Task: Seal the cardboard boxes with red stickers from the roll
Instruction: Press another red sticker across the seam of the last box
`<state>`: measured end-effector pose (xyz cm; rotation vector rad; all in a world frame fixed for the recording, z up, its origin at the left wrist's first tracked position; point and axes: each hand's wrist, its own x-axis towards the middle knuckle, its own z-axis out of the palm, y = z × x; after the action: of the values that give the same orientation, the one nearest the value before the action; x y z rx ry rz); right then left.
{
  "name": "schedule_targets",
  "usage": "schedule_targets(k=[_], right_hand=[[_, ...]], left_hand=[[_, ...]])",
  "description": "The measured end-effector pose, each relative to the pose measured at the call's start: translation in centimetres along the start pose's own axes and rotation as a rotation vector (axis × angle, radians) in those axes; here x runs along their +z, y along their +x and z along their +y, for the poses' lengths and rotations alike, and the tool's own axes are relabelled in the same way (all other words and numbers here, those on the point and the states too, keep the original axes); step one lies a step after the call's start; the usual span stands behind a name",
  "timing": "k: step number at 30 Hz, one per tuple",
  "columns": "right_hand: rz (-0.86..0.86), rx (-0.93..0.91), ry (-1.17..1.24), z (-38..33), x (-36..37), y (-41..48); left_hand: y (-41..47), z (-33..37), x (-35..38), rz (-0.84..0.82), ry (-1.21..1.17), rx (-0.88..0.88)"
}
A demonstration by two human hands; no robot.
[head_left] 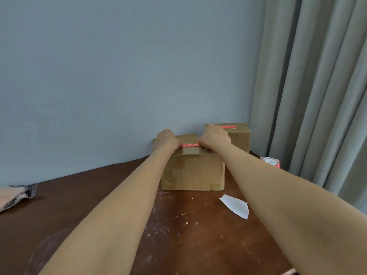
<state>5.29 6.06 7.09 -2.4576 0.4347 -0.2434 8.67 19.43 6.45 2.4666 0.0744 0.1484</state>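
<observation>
Now red sticker (189,145) stretches between both hands' fingers (179,144).

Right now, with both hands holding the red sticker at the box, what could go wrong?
1. The red sticker, stretched between the left hand and the right hand, may land crooked or wrinkle on the front box.
2. The roll sits near the right edge of the table; the right arm could knock it off.
</observation>
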Motion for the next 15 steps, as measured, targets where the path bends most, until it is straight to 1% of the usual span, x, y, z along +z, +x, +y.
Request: schedule_targets(k=[15], right_hand=[[-0.002,-0.004,-0.060,0.08,-0.27,0.06]], left_hand=[[0.07,0.02,0.12,0.005,0.035,0.004]])
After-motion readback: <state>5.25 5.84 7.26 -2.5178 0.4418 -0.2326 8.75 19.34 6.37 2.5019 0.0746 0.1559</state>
